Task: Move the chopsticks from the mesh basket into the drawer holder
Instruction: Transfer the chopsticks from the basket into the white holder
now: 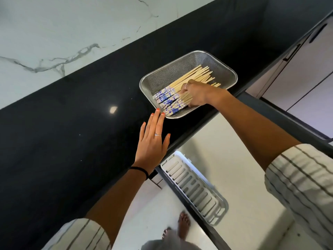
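1. Head view: the mesh basket (188,83) sits on the black surface (72,123), near its front edge.
2. The chopsticks (182,91) lie bundled inside the basket, their blue-patterned ends toward the left.
3. The right hand (195,95) reaches into the basket, fingers curled around the middle of the bundle.
4. The left hand (153,141) lies flat and relaxed on the surface, fingertips just beside the basket's corner.
5. Below, the white slotted drawer holder (194,190) lies in the open drawer (234,177).

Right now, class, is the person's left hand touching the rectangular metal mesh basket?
Cannot tell. In the head view the left hand lies flat on the black countertop, its fingertips right at the rectangular metal mesh basket, with no plain gap or contact.
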A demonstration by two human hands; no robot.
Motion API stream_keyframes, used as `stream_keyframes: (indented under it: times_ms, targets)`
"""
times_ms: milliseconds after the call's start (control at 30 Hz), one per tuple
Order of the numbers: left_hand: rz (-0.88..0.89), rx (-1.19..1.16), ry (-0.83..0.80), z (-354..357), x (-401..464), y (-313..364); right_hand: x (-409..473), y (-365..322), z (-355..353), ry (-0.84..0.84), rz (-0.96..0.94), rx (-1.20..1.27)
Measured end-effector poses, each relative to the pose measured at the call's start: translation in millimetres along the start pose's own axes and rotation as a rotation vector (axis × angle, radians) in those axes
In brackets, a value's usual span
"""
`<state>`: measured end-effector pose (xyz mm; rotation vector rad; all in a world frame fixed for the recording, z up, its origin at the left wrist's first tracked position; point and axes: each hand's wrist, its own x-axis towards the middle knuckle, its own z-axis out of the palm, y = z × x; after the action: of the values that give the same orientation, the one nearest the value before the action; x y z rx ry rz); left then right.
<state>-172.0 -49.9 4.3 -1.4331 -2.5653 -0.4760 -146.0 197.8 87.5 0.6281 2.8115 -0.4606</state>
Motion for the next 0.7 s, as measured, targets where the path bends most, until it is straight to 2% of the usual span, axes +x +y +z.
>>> stream_keyframes:
  times_ms: [300, 467, 567, 700]
  targets:
    - [0.008, -0.056, 0.015, -2.1, 1.4, 0.4, -1.3, -6.8, -6.3, 0.065, -0.230, -0.284]
    - [0.008, -0.042, 0.004, -3.1, 1.4, -0.1, -15.3, -11.6, -15.7, 0.216, -0.273, -0.442]
    - [0.008, -0.003, -0.009, -5.4, 1.0, 1.6, -32.1, -18.4, -35.0, 0.331, -0.245, -0.388]
    - [0.064, 0.040, 0.035, -16.7, -2.4, 8.9, -70.9, -29.0, -62.2, 0.533, -0.136, -0.142]
